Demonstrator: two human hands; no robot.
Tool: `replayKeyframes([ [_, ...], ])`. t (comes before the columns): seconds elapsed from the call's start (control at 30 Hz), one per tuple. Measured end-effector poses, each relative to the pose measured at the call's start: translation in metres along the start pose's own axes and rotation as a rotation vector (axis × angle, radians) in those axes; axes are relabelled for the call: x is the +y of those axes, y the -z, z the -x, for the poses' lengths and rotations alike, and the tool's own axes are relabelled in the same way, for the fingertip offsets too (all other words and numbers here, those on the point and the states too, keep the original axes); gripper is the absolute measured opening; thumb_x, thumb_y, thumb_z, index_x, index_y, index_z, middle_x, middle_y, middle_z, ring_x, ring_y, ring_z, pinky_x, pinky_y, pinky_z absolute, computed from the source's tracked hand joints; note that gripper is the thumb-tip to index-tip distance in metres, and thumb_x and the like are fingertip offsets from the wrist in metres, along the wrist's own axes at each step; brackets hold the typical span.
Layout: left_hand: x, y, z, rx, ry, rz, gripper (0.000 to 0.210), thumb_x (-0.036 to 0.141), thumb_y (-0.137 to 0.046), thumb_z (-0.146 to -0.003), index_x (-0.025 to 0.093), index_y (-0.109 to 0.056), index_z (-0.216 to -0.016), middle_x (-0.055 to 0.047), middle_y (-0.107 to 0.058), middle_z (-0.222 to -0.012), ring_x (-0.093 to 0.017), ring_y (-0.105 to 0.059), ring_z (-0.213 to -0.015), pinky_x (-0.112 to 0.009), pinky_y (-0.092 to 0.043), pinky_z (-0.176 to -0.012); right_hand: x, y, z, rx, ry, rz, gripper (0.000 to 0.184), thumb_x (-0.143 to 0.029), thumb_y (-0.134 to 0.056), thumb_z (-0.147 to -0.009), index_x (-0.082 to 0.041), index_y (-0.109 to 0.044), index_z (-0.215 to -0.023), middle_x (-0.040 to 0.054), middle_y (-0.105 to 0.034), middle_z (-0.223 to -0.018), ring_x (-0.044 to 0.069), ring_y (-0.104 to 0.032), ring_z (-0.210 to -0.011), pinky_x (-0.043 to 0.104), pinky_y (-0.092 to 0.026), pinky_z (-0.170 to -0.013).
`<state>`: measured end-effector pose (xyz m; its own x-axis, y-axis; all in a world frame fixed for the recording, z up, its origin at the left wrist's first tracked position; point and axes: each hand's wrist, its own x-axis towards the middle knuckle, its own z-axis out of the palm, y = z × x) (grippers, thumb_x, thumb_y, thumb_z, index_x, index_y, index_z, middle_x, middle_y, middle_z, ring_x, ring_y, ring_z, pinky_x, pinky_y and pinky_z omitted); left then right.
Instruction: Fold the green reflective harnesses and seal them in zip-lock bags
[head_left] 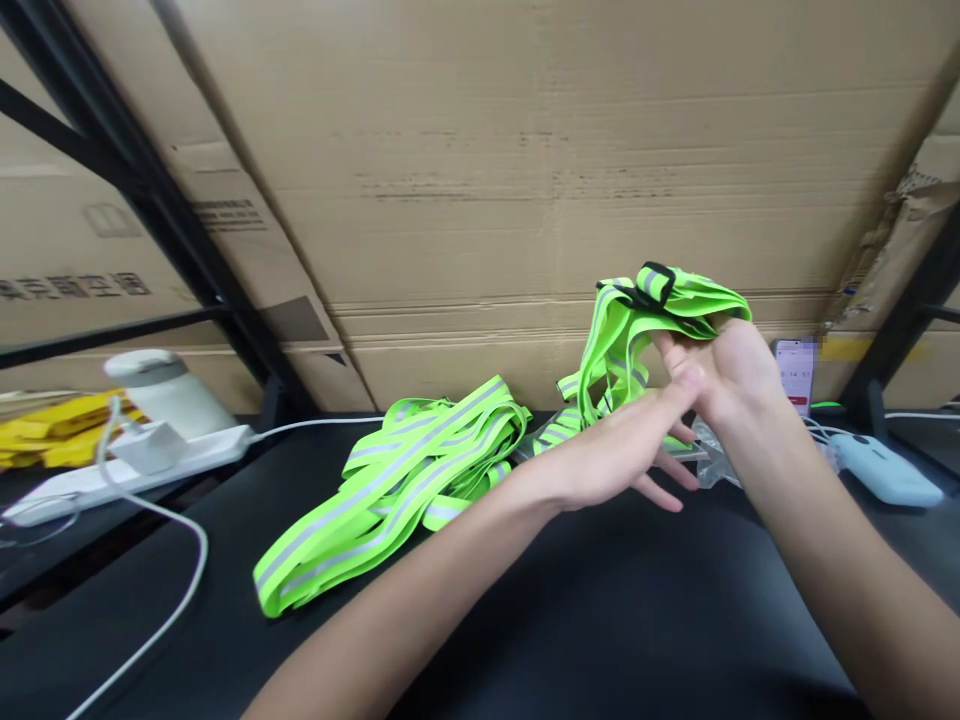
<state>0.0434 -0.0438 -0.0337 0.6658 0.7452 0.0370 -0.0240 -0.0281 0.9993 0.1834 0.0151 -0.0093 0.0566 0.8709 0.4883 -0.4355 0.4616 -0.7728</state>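
My right hand [727,365], fingers partly hidden, grasps the green straps [701,298] up and right of the strap pile [420,475], apparently so loops hang loose, while my left hand [634,445], also right of it, spreads empty-looking fingers.

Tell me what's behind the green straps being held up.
A brown cardboard panel shows behind and around the green straps held up by the right hand; whatever they directly cover can't be seen.

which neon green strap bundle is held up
The neon-green silver-striped fabric strap bundle with black fittings, raised on the right hand; the looped bundle at left lies on the black tabletop.
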Motion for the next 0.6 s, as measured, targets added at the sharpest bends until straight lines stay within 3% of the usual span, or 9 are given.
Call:
replayKeyframes([
  [0.1,0.005,-0.002,-0.009,0.113,-0.084,0.320,0.064,0.078,-0.045,-0.093,0.018,-0.064,-0.107,-0.009,-0.067,-0.084,-0.020,-0.067,-0.063,-0.036,-0.061,-0.058,-0.004,-0.008,0.009,0.037,0.013,-0.090,0.032,-0.038,-0.040,-0.098,-0.023,-0.067,-0.107,0.0095,-0.073,-0.107,0.026,-0.068,-0.112,0.046,-0.056,-0.099],
  [0.2,0.014,0.006,-0.017,0.346,-0.216,0.444,0.057,0.073,-0.042,-0.097,0.021,-0.064,-0.102,-0.003,-0.061,-0.072,-0.015,-0.060,-0.054,-0.034,-0.061,-0.057,-0.002,-0.015,0.017,0.091,0.002,-0.176,0.034,-0.039,-0.036,-0.100,-0.022,-0.065,-0.106,0.0097,-0.073,-0.106,0.025,-0.068,-0.114,0.044,-0.055,-0.101],
  [0.37,0.017,0.039,-0.027,0.609,-0.247,0.386,0.024,0.033,-0.051,-0.101,0.016,-0.062,-0.115,-0.004,-0.071,-0.081,-0.014,-0.065,-0.052,-0.032,-0.063,-0.058,0.006,-0.021,0.021,0.153,-0.170,-0.301,0.029,-0.027,-0.034,-0.102,-0.022,-0.062,-0.105,0.0071,-0.075,-0.099,0.021,-0.073,-0.099,0.041,-0.061,-0.094],
  [0.43,0.020,0.051,-0.026,0.723,-0.287,0.300,0.030,0.020,-0.047,-0.098,0.016,-0.055,-0.127,-0.003,-0.072,-0.082,-0.015,-0.066,-0.048,-0.032,-0.062,-0.053,0.006,-0.017,0.020,0.116,-0.279,-0.224,0.025,-0.023,-0.038,-0.101,-0.021,-0.062,-0.104,0.0072,-0.076,-0.100,0.021,-0.075,-0.096,0.039,-0.064,-0.087],
  [0.5,0.027,0.061,-0.021,0.818,-0.321,0.167,0.041,0.014,-0.045,-0.093,0.017,-0.051,-0.134,-0.001,-0.070,-0.075,-0.016,-0.064,-0.042,-0.030,-0.060,-0.048,0.003,-0.011,0.019,0.058,-0.355,-0.003,0.024,-0.023,-0.041,-0.099,-0.019,-0.065,-0.103,0.0089,-0.078,-0.096,0.023,-0.077,-0.085,0.038,-0.067,-0.072],
  [0.6,0.042,0.066,-0.007,0.862,-0.308,-0.054,0.051,0.010,-0.046,-0.087,0.016,-0.050,-0.137,0.003,-0.061,-0.056,-0.018,-0.059,-0.034,-0.027,-0.052,-0.039,-0.006,-0.003,0.019,0.032,-0.315,0.353,0.028,-0.028,-0.044,-0.095,-0.015,-0.070,-0.096,0.0100,-0.075,-0.073,0.022,-0.072,-0.053,0.032,-0.059,-0.044],
])
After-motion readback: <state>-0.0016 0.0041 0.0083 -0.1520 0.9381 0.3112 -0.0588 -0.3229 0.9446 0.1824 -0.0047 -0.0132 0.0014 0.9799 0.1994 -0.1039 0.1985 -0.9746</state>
